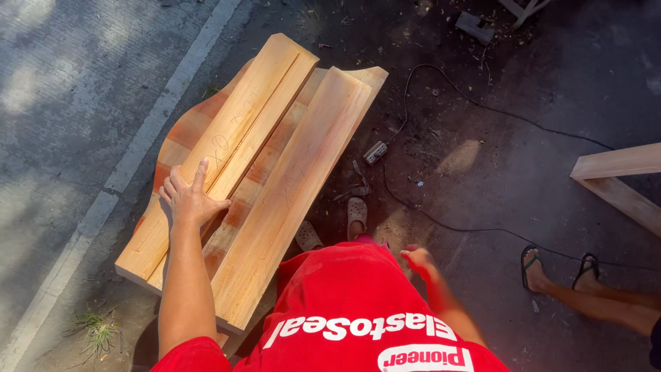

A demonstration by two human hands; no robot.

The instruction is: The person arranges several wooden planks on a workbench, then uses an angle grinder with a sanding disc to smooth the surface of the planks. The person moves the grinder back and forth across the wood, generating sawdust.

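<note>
- Looking down, I see my red shirt point(344, 310) closest to me, filling the bottom of the view.
- My right hand point(417, 260) hangs free by my side over the dark ground. It holds nothing. The fingers look curled in loosely, but I cannot tell more than that.
- My left hand point(189, 198) lies flat on the long wooden board point(220, 158), near its close end. The fingers are spread out and press down on the wood, I think to keep the board from sliding.
- That board lies on a wide, curvy wooden panel point(186, 131), and a second long board point(289, 193) lies just beside it on the same panel. They sit side by side, so they stay up off the dirt.
- My two sandals point(332, 224) peek out just past the boards.
- Off to the right, another person's feet in flip-flops point(558, 269) stand on the ground, well apart from me.
- Farther out, a black cord point(482, 107) runs across the ground to a small plug box point(375, 152).
- A pale wooden frame point(620, 179) pokes in from the right edge.
</note>
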